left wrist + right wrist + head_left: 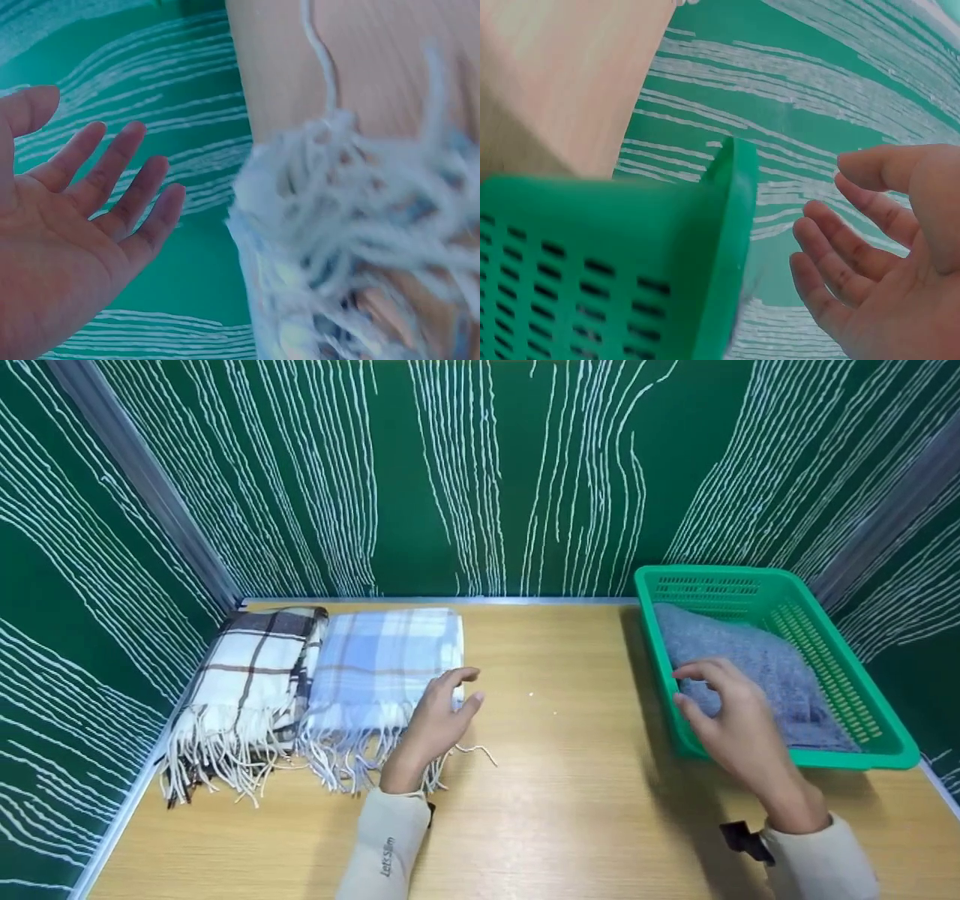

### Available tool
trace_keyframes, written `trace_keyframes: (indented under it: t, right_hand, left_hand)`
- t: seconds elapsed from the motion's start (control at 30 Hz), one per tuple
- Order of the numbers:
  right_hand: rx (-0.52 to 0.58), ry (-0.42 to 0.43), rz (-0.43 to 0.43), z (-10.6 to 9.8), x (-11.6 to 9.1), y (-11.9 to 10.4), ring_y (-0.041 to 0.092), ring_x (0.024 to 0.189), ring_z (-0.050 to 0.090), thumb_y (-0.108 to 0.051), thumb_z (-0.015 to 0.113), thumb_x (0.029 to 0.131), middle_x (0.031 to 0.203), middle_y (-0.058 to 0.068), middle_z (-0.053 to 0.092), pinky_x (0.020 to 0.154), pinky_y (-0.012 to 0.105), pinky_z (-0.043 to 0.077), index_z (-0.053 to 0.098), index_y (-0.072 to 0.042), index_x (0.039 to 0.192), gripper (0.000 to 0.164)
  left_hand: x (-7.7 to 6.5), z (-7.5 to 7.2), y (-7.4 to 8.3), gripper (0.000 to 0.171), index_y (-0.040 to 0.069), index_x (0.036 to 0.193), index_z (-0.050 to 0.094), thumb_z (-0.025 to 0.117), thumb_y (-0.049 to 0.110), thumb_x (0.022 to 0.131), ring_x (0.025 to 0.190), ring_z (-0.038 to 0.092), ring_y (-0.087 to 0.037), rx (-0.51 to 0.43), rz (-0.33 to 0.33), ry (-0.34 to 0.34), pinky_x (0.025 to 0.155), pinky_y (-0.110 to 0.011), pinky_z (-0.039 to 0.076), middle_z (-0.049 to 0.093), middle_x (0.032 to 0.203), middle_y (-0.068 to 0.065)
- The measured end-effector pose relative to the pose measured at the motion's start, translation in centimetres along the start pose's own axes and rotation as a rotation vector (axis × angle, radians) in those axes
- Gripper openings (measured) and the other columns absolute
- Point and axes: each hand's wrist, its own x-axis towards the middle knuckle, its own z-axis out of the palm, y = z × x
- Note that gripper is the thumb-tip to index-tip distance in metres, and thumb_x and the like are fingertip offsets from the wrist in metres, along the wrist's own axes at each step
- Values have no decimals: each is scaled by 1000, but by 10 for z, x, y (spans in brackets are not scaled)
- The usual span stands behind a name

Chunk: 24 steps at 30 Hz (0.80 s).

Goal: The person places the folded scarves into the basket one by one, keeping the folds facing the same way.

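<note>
A blue and white plaid scarf (382,664), folded with its fringe toward me, lies on the table. Over its right edge hovers my left hand (439,716), fingers loosely bent and holding nothing. The left wrist view shows that hand (90,217) spread beside the scarf's white fringe (330,202). At the right stands a green plastic basket (874,727) with a folded grey-blue cloth (750,660) inside. My right hand (731,720) is above the basket's near left side, nothing between its fingers. In the right wrist view the right hand (885,255) is apart from the basket's rim (731,225).
Left of the blue scarf lies a folded white, brown and black plaid scarf (247,667), also fringed. The wooden table (555,810) is bordered by green panels (517,472) with wavy white lines at the back and sides.
</note>
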Motion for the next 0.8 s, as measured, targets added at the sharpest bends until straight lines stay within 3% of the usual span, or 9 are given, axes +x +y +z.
trace_keyframes:
  t: [0.17, 0.27, 0.47, 0.6, 0.8]
  right_hand:
    - [3, -26, -11, 13, -1, -7, 34, 111, 65, 12, 77, 88, 118, 16, 70, 93, 37, 48, 73, 0, 112, 27]
    - [7, -45, -8, 22, -3, -11, 36, 114, 66, 13, 77, 88, 118, 15, 70, 93, 47, 49, 73, 0, 111, 27]
    - [12, -82, -25, 42, -6, -15, 33, 112, 68, 13, 77, 87, 118, 12, 70, 93, 46, 53, 73, 0, 112, 28]
    - [35, -121, -12, 51, -5, -16, 32, 111, 67, 12, 76, 88, 118, 12, 69, 92, 52, 55, 73, 0, 114, 29]
    - [56, -157, 22, 63, -4, -17, 31, 107, 65, 10, 76, 89, 116, 13, 69, 90, 53, 56, 72, 0, 114, 28]
  left_hand:
    - [-3, -8, -11, 40, 1, 142, 60, 60, 18, 106, 136, 52, -40, 11, 34, 47, 116, -57, 40, 63, 141, -18]
    - [-4, -13, -15, 40, -1, 142, 59, 60, 15, 106, 138, 50, -41, 10, 19, 59, 117, -58, 38, 62, 143, -20]
    - [-7, -30, -26, 40, -2, 141, 61, 63, 10, 103, 138, 50, -43, 40, -35, 143, 118, -58, 37, 62, 142, -21]
    - [-11, -45, -33, 39, 1, 139, 64, 65, 10, 101, 139, 49, -43, 63, -91, 226, 119, -59, 36, 61, 143, -20]
    - [-14, -60, -47, 38, 0, 133, 66, 66, 5, 96, 140, 49, -42, 42, -176, 384, 121, -60, 31, 62, 143, -20]
